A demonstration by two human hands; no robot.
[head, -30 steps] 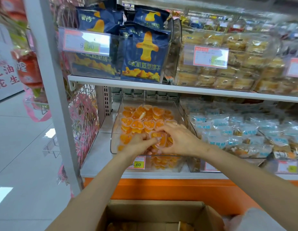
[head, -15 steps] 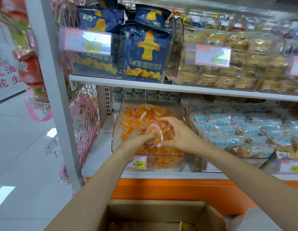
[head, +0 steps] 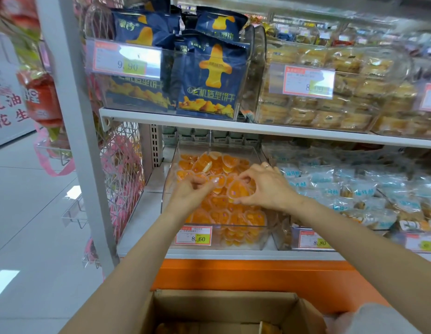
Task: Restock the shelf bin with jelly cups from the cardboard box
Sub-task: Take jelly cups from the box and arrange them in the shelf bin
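The cardboard box (head: 224, 307) was cut off by the bottom edge, so only its far wall and two flaps showed; orange shapes inside it were too dim to name. The clear front wall of the bin (head: 243, 238) blurred the lowest layer of its load, and both forearms hid part of that wall. A pale grey shape at the lower right corner could not be made out.

The right hand (head: 267, 186) pinched one heart-shaped jelly cup (head: 238, 190), thumb under its near edge and fingertips curved over its far edge, tilted just above the heap; a ring showed on one finger. The left hand (head: 192, 191) hovered just beside it over the left half of the bin, fingers curled in toward the thumb; whether they pinched a cup or merely touched the heap could not be told.

One bin stood on the lower shelf (head: 137, 213), heaped with orange jelly cups (head: 219, 208), too many and too overlapped to count; one price tag (head: 193, 235) reading 8.60 sat on its front. Two hands and one box were in sight; a second bin to the right held pale blue packets (head: 354, 189).
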